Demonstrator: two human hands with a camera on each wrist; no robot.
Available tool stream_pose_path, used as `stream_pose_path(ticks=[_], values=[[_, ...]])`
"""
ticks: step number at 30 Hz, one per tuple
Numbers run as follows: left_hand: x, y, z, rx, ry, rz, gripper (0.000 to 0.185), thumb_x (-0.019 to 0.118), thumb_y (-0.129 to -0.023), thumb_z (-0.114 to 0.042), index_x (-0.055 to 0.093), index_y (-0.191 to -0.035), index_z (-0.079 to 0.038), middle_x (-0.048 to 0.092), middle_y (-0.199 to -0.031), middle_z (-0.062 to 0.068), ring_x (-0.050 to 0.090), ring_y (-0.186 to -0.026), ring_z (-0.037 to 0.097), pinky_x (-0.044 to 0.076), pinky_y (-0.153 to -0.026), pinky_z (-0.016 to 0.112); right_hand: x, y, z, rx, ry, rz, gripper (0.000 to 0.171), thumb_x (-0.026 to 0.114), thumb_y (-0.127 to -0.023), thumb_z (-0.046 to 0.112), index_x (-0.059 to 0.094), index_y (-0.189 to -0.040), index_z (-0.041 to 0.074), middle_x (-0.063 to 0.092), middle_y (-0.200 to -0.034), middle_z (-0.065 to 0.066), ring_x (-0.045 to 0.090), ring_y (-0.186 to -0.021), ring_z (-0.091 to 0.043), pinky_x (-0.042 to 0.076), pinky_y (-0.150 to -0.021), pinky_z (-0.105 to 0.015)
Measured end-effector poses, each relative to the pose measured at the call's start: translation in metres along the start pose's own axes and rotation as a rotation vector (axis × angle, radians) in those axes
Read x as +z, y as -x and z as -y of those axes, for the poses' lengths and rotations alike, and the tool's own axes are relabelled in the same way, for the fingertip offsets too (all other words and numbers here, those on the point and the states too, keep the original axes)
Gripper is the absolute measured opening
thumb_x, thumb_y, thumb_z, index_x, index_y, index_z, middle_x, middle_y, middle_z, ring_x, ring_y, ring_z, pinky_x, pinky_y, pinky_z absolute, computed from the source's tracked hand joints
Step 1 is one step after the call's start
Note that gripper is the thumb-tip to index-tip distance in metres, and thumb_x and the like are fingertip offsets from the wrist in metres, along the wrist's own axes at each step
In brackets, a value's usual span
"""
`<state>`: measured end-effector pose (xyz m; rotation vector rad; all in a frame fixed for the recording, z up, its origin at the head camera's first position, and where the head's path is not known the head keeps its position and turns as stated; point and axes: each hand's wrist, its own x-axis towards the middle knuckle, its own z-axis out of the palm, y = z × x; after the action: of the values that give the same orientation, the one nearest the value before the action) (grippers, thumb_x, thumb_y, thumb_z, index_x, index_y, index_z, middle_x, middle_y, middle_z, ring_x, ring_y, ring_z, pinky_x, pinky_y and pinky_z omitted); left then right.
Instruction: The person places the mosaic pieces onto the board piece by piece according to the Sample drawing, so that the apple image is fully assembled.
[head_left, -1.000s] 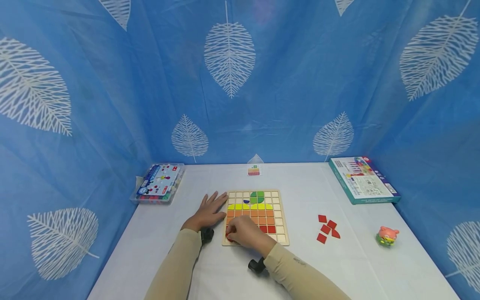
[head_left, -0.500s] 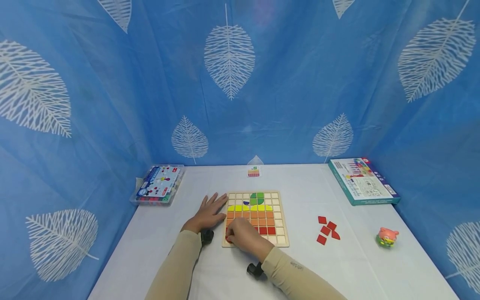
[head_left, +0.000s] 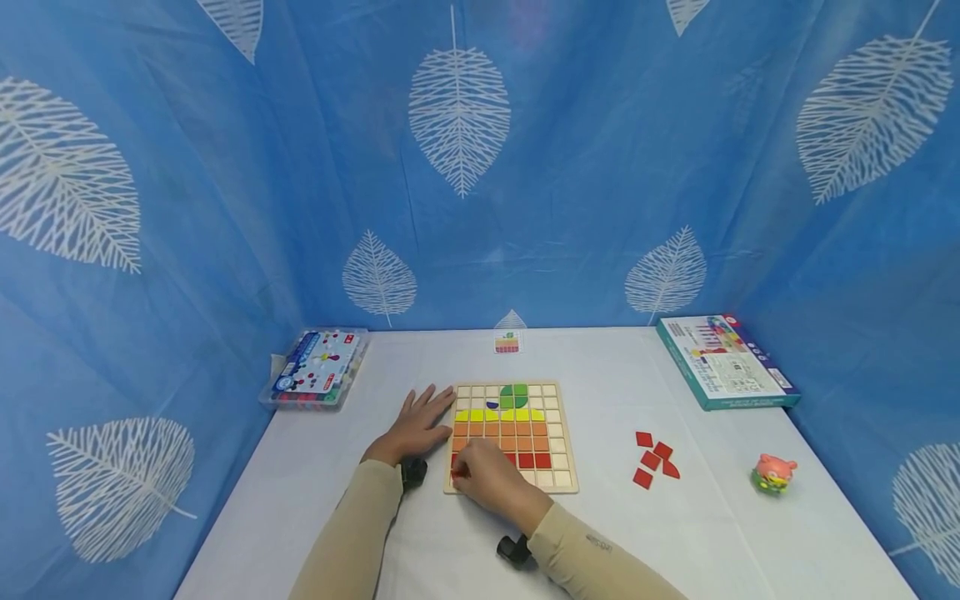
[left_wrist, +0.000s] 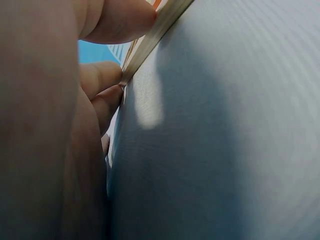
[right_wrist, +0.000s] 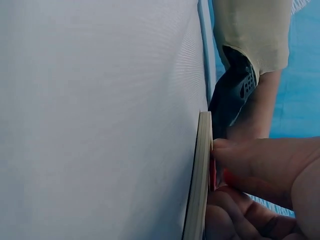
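A square wooden grid board lies on the table, with yellow, orange, red and green pieces filling part of its cells and one small dark blue piece. My left hand lies spread against the board's left edge, its fingers straight and the thumb touching the rim. At the board's near left corner my right hand pinches a red tile between thumb and fingers, low over the cells. The tile's full outline is hidden by the fingers, and this hand also covers part of the lower rows.
Several loose red pieces lie to the board's right, and a small pink-and-green toy sits farther right. A picture card is behind the board. A clear plastic case stands back left, a flat game box back right.
My right fingers have shifted only slightly at the near left corner, still pinching the red tile. The left hand has stayed in place at the board's edge.
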<state>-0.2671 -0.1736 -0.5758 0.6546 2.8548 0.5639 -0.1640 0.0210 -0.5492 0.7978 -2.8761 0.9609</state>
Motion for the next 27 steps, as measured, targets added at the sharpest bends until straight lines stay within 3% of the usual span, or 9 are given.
stream_pose_path(ticks=[8,13,17,22,27], values=[[0.0,0.001,-0.001,-0.008,0.008,0.005,0.073,0.053,-0.099,-0.043,0.037,-0.166,-0.021,0.029,-0.171,-0.002,0.009,-0.16,0.028,-0.007,-0.125,0.054,-0.025,0.011,-0.022,-0.029,-0.127,-0.107,0.008,0.084,-0.09,0.011,0.079,-0.095,0.009,0.063,-0.088,0.007,0.055,-0.078,-0.006,0.052,-0.067,-0.025],[0.0,0.0,-0.001,-0.02,0.035,0.009,0.074,0.054,-0.099,-0.043,0.036,-0.167,-0.021,0.028,-0.172,-0.003,0.007,-0.16,0.028,-0.008,-0.125,0.054,-0.052,0.021,-0.058,0.047,-0.081,-0.258,0.008,0.086,-0.089,0.01,0.079,-0.094,0.01,0.064,-0.087,0.007,0.057,-0.077,-0.008,0.055,-0.067,-0.028],[-0.001,0.0,0.0,-0.022,0.03,0.014,0.074,0.053,-0.099,-0.044,0.034,-0.167,-0.022,0.026,-0.172,-0.004,0.006,-0.16,0.027,-0.009,-0.125,0.052,-0.074,0.036,-0.097,0.171,-0.024,-0.316,0.012,0.087,-0.087,0.01,0.079,-0.095,0.008,0.068,-0.092,0.003,0.065,-0.086,-0.016,0.059,-0.077,-0.037],[0.0,-0.002,0.001,-0.025,0.023,0.021,0.074,0.053,-0.1,-0.044,0.034,-0.168,-0.023,0.026,-0.172,-0.005,0.005,-0.16,0.026,-0.008,-0.125,0.052,-0.105,0.061,-0.143,0.369,0.064,-0.268,0.025,0.085,-0.088,0.015,0.077,-0.108,0.003,0.069,-0.115,-0.018,0.061,-0.113,-0.041,0.049,-0.1,-0.058],[-0.001,-0.002,0.001,-0.032,0.033,0.02,0.074,0.054,-0.1,-0.043,0.034,-0.167,-0.022,0.026,-0.172,-0.004,0.005,-0.16,0.027,-0.009,-0.125,0.053,-0.131,0.087,-0.177,0.502,0.131,-0.167,0.041,0.082,-0.087,0.017,0.072,-0.125,0.002,0.056,-0.139,-0.03,0.049,-0.12,-0.056,0.043,-0.097,-0.07]])
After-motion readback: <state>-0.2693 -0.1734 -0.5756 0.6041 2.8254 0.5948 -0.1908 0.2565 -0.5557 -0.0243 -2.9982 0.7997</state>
